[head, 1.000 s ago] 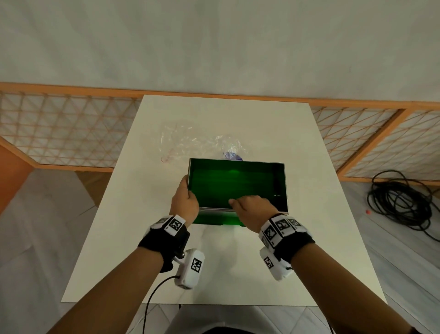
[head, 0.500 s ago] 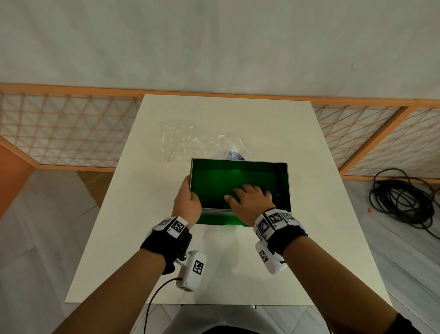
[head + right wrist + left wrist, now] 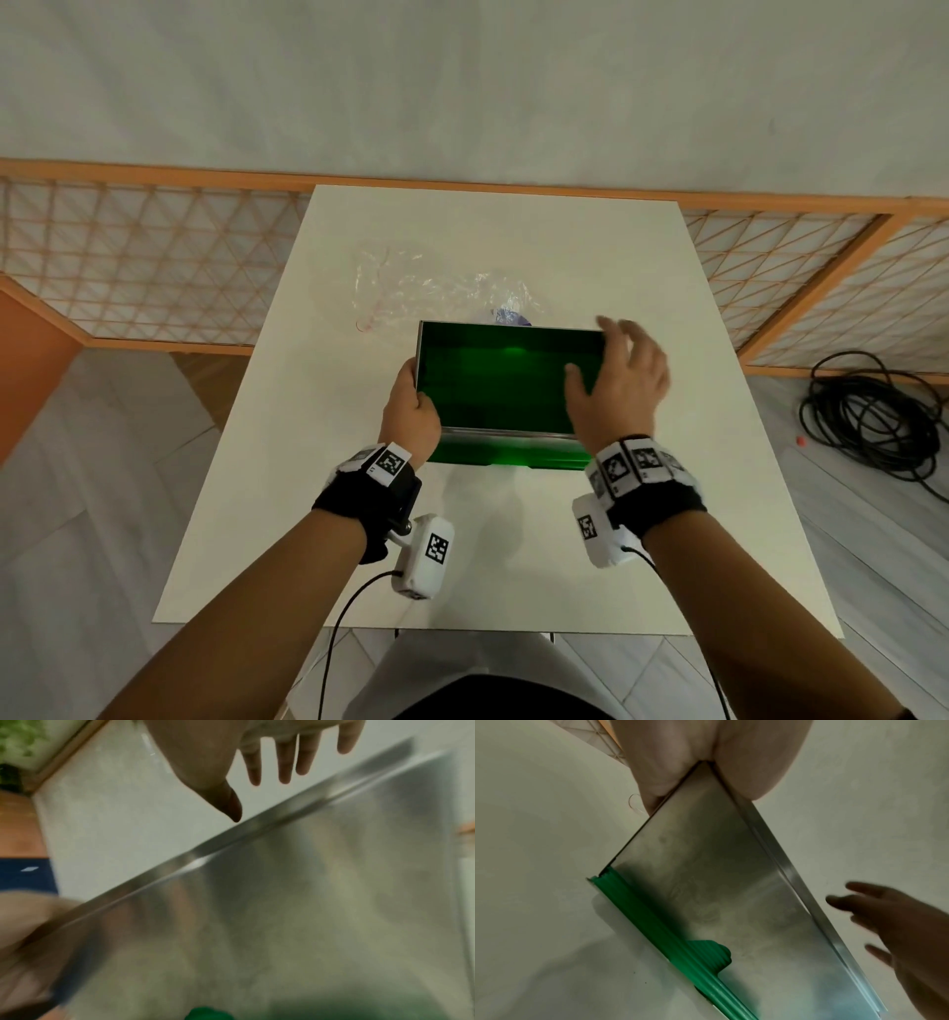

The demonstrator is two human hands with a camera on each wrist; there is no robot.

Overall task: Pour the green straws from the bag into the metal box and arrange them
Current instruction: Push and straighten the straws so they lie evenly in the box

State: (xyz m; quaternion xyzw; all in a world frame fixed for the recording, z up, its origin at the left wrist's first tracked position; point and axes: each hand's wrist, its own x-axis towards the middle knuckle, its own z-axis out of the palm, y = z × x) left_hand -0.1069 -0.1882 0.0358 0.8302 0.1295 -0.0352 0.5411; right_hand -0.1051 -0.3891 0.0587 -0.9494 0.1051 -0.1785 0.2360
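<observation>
Our left hand (image 3: 411, 411) holds the near left corner of the metal box (image 3: 508, 437), thumb inside and fingers outside, and the box is tipped up. The green straws (image 3: 670, 939) lie bunched along the box's low edge, away from that grip. Our right hand (image 3: 621, 385) floats over the box's right end with fingers spread, holding nothing. Past the box lies the clear bag (image 3: 436, 288) on the white table (image 3: 513, 565).
</observation>
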